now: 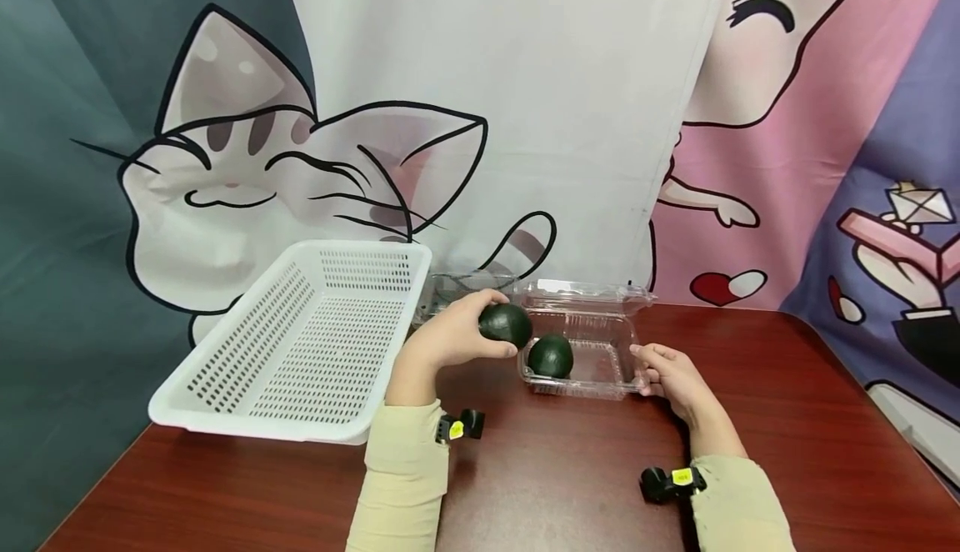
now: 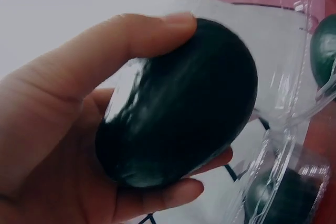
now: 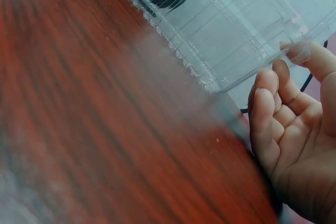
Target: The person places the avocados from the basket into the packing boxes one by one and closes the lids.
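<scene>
My left hand grips a dark green, glossy avocado between thumb and fingers. It is held above the left edge of an open clear plastic clamshell box. The left wrist view shows the avocado's smooth oval side with the thumb across its top. A second avocado lies inside the box at its left end. At the box's right end, my right hand pinches the rim between thumb and index finger. In the right wrist view, the other fingers of that hand curl below the rim.
A white perforated plastic basket stands on the left of the reddish-brown table. Another piece of clear plastic packaging sits behind my left hand. A cartoon-printed cloth hangs along the table's back edge.
</scene>
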